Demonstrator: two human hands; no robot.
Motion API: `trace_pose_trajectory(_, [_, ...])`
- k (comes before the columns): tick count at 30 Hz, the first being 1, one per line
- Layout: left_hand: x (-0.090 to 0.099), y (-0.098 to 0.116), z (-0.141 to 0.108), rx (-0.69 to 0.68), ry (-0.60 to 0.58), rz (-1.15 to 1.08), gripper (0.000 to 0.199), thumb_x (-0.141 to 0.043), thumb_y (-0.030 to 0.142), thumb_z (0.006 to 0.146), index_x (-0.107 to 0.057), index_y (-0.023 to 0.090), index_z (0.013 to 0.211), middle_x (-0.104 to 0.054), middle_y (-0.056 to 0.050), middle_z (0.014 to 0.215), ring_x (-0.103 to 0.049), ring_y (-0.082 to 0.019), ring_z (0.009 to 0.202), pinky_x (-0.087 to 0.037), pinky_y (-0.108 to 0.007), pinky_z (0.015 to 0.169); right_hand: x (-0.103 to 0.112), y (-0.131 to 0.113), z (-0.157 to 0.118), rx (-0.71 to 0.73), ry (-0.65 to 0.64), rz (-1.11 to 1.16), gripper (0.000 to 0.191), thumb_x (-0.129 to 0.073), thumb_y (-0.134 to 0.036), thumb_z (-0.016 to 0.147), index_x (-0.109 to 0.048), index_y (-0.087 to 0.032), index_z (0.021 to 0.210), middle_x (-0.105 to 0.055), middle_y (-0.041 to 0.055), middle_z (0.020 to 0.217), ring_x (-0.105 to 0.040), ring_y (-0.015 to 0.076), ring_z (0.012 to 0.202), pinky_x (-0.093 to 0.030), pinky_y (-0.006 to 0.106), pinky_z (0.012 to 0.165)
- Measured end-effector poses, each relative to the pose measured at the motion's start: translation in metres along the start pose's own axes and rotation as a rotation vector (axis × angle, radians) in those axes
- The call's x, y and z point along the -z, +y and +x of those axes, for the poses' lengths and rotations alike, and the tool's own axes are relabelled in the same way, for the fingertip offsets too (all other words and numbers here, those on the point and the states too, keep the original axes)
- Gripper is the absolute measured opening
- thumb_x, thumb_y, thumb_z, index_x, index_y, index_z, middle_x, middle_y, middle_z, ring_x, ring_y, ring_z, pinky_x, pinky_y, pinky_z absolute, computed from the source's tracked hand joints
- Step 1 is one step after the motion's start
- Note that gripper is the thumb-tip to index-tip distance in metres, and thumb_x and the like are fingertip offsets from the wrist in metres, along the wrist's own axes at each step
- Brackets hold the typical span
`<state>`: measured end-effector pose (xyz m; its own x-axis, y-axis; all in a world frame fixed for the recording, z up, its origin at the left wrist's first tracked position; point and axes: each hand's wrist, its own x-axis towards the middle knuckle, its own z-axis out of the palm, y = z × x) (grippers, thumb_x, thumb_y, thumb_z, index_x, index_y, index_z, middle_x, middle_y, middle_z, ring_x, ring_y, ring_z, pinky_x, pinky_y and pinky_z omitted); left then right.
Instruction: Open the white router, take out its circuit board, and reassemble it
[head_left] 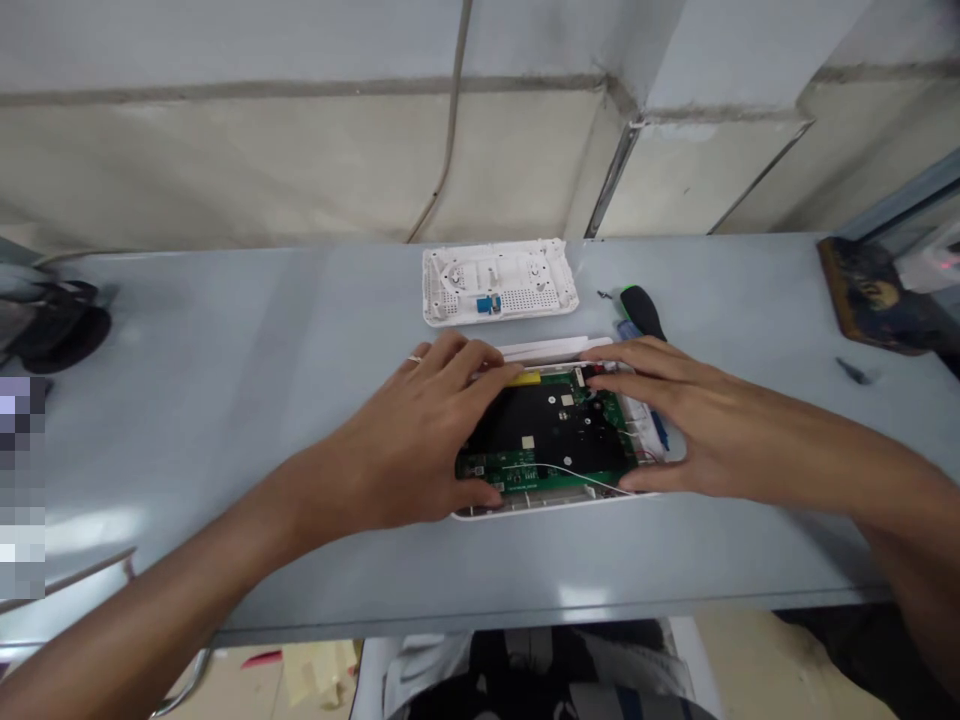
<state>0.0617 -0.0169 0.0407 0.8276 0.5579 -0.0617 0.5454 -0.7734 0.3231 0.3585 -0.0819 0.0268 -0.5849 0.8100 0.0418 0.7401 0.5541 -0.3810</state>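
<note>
A green circuit board (pixel 551 487) with a large black cover (pixel 499 425) over its middle sits in a white plastic housing (pixel 540 507). My left hand (pixel 420 440) spans the left end, thumb at the near edge and fingers over the far edge. Across the right end, my right hand (pixel 667 410) grips in the same way, with fingertips by the connectors at the far right corner. A thin white wire (pixel 551 466) runs over the board's near side. My palms hide both ends of the housing, so I cannot tell how tightly the board is seated.
Behind the housing lies a white plastic cover (pixel 499 285) with a blue part (pixel 489 304) inside. A screwdriver with a black and green handle (pixel 641 310) is to its right, near small screws (pixel 604 295). At the far right are a dark box (pixel 874 295) and a small dark tip (pixel 853 371).
</note>
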Motion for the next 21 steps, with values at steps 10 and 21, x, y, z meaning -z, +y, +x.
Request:
trace_pose_trajectory(10, [-0.005,0.010,0.006,0.038,0.040,0.002,0.080,-0.085,0.040,0.062,-0.059,0.019,0.134,-0.060,-0.013,0.127,-0.055,-0.034,0.117,-0.056,-0.048,0.098,0.002,0.004,0.011,0.029,-0.050,0.008,0.059,-0.083,-0.042,0.080,-0.062,-0.021,0.130,-0.055,0.0140,0.152,-0.050,0.0376,0.143,-0.051,0.051,0.112])
trace_pose_trajectory(21, [-0.008,0.008,0.003,0.012,0.110,0.001,0.076,-0.084,0.039,0.062,-0.062,0.019,0.132,-0.063,-0.012,0.126,-0.056,-0.033,0.114,-0.057,-0.050,0.097,0.006,0.002,0.009,0.049,-0.026,0.040,0.056,-0.077,-0.043,0.084,-0.062,-0.023,0.134,-0.057,0.0109,0.150,-0.056,0.0329,0.138,-0.050,0.049,0.114])
